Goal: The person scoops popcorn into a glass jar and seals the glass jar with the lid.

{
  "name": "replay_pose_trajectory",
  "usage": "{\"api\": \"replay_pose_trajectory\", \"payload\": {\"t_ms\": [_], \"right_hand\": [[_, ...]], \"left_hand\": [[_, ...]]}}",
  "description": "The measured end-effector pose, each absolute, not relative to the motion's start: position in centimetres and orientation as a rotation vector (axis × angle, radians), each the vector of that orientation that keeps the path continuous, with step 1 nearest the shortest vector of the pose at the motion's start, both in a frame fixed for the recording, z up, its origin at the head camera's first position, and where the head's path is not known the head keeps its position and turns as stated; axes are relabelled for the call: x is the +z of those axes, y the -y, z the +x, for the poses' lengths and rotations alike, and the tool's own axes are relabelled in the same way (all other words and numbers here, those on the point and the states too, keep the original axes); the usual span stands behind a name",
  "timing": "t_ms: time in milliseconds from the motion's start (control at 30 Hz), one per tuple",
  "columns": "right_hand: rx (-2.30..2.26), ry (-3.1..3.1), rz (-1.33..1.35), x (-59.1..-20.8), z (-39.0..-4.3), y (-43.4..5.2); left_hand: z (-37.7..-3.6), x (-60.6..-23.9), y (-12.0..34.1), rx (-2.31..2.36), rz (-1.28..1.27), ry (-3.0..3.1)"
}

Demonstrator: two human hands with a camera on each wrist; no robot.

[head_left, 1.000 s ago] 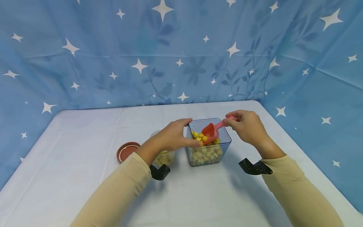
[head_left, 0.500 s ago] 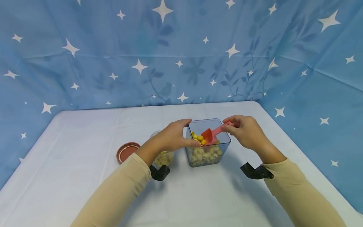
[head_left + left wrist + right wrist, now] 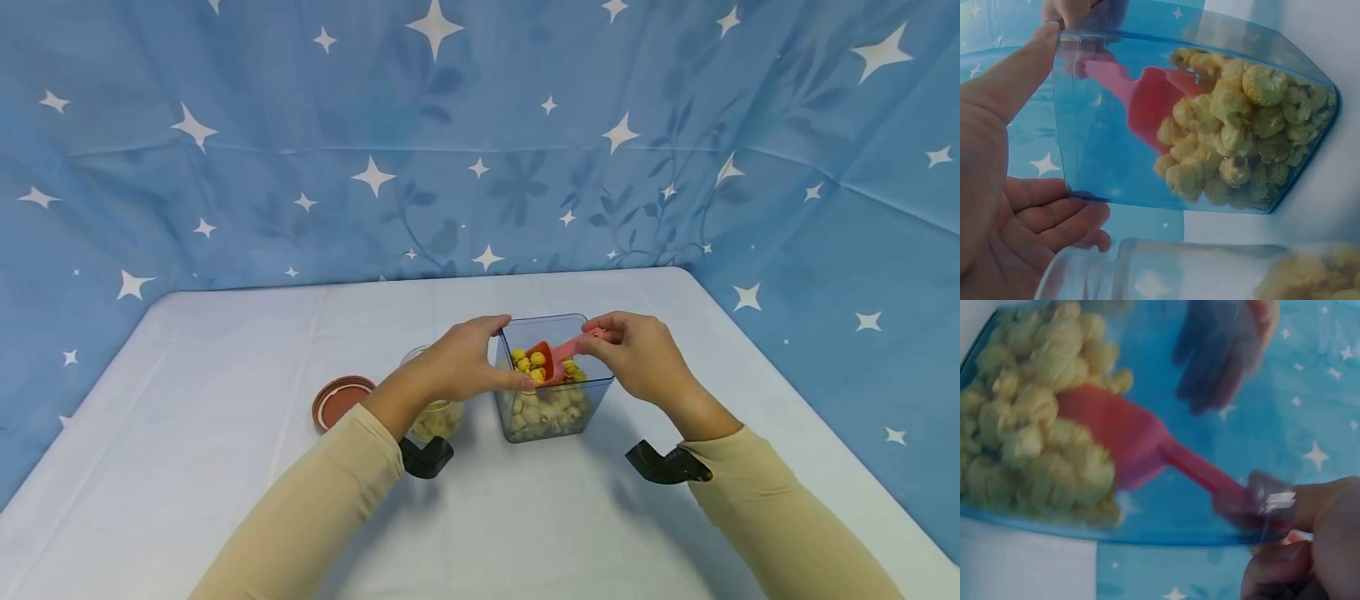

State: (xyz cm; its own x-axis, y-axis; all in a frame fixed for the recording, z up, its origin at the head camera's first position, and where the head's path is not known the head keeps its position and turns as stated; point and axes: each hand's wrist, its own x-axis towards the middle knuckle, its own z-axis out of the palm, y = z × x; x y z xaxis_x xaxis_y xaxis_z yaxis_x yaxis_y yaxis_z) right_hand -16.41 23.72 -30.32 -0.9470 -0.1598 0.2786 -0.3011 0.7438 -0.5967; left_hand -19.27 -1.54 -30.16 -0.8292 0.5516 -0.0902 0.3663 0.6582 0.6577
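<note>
My left hand (image 3: 465, 363) holds the clear blue-tinted plastic container (image 3: 600, 395) at its left side, thumb at the near rim and fingers at the far corner. Popcorn (image 3: 1235, 125) fills the container's lower part. Between thumb and fingers, my right hand (image 3: 643, 357) pinches the handle of a pink-red scoop (image 3: 553, 365). The scoop's bowl sits inside the container, partly sunk in the popcorn, as the right wrist view shows through the wall. Under my left forearm, a clear jar (image 3: 1172, 272) with popcorn in it is partly hidden.
A reddish-brown round lid (image 3: 339, 403) lies on the white-covered table (image 3: 225, 433), left of the jar and partly behind my left arm. Blue star-patterned curtain (image 3: 450, 150) hangs behind the table and along its right side.
My right hand has moved a little left and down, pushing the scoop's bowl leftward and lowering its handle in the popcorn. My left hand and the container stay about where they were.
</note>
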Motion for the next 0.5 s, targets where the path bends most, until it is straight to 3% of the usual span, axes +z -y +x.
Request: {"api": "replay_pose_trajectory", "payload": {"t_ms": [200,500], "right_hand": [[1.133,2.771,0.208,-30.14,-16.73,-24.18],[1.159,2.808,0.256,-30.31,-17.15,-23.67]], "left_hand": [[-19.15,-29.98,1.51,0.935,0.736,-2.593],[-19.15,-30.04,1.6,0.945,0.729,-2.59]]}}
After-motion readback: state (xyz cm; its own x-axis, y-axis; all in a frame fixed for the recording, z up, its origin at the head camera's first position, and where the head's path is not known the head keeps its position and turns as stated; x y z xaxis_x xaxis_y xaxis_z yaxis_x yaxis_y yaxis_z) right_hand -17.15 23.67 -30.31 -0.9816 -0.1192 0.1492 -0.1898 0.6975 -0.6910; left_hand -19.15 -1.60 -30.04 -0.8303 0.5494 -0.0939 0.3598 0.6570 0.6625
